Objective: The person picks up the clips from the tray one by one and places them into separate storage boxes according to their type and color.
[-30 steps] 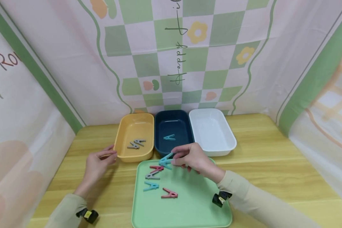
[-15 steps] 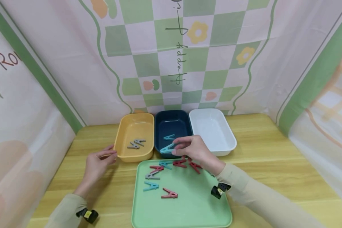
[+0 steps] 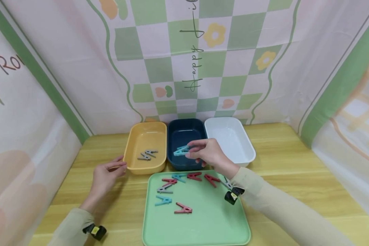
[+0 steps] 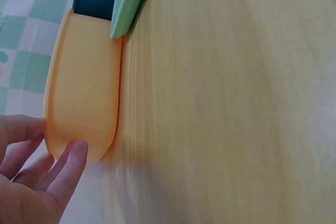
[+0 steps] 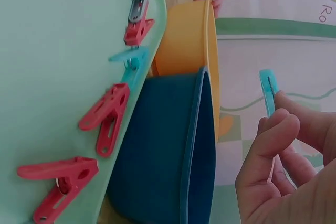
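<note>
My right hand (image 3: 211, 155) pinches a light blue clothespin (image 3: 180, 151) between thumb and fingertips, over the dark blue bin (image 3: 187, 123). Another light blue clothespin lies in that bin, mostly hidden behind the held one. In the right wrist view the held clothespin (image 5: 268, 90) points up from the fingertips, beyond the bin's rim. At the near left corner of the yellow bin (image 3: 132, 143), my left hand (image 3: 106, 176) touches the rim with extended fingertips. Its fingers (image 4: 71, 169) lie against the outside of that bin in the left wrist view.
Two grey clothespins (image 3: 147, 154) lie in the yellow bin. A white bin (image 3: 229, 136) stands to the right of the dark blue one. In front, a green tray (image 3: 203, 229) bears several red, light blue and grey clothespins (image 3: 164, 189). A printed cloth (image 3: 184, 68) hangs behind.
My right hand has carried the light blue clothespin from over the tray's far edge forward to over the dark blue bin, uncovering red clothespins on the tray. My left hand stays at the yellow bin.
</note>
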{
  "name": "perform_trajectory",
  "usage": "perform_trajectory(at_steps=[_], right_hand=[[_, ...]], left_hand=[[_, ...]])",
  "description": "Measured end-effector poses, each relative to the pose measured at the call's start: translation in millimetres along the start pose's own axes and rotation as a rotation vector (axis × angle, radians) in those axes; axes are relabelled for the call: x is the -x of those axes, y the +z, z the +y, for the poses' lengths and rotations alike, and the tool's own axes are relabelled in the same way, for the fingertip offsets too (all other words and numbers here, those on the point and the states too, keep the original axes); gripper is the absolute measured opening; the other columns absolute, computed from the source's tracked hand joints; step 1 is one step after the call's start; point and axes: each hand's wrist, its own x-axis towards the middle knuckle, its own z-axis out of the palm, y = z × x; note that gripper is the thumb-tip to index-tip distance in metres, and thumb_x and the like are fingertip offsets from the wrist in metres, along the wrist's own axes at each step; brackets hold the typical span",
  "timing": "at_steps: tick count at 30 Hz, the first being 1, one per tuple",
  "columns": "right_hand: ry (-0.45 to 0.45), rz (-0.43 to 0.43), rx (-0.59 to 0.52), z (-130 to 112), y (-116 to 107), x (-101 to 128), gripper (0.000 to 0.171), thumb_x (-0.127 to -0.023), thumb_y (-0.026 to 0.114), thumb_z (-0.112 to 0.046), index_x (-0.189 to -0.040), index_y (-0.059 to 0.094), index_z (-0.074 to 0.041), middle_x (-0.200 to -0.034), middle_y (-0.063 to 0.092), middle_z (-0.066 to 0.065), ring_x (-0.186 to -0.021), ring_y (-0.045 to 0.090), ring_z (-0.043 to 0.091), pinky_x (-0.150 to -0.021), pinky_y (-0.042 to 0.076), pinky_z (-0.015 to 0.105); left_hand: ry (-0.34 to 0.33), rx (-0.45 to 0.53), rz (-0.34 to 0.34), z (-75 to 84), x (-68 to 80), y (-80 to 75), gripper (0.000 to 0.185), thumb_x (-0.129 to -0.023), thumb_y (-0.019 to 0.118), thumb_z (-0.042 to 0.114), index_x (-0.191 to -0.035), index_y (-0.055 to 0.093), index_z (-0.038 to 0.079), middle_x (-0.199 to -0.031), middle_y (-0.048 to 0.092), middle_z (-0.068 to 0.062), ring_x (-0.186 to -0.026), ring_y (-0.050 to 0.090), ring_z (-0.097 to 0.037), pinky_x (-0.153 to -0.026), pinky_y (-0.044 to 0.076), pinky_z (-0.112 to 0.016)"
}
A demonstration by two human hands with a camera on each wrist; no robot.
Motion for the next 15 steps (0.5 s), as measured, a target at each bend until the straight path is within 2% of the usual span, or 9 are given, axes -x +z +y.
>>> perform_trajectory(at_steps=[9, 15], right_hand=[[0.021, 0.046, 0.004, -1, -3, -19, 0.035, -0.092, 0.085, -0.013, -0.124, 0.075, -0.005, -0.103, 0.079, 0.01, -0.072, 0.067, 0.032, -0.048, 0.053, 0.026], [0.058, 0.064, 0.01, -6, -1, -31, 0.033, -0.092, 0.085, -0.015, -0.123, 0.075, -0.008, -0.102, 0.078, 0.008, -0.073, 0.067, 0.028, -0.051, 0.056, 0.028]], left_hand=[[-0.025, -0.011, -0.009, 0.3, -0.7, 0.5, 0.023, -0.097, 0.073, -0.004, -0.118, 0.072, -0.013, -0.15, 0.056, -0.021, -0.099, 0.074, -0.009, -0.084, 0.066, -0.026], [-0.014, -0.005, -0.003, -0.4, -0.8, 0.5, 0.022, -0.098, 0.072, -0.003, -0.117, 0.072, -0.014, -0.148, 0.058, -0.021, -0.097, 0.074, -0.009, -0.084, 0.066, -0.026]])
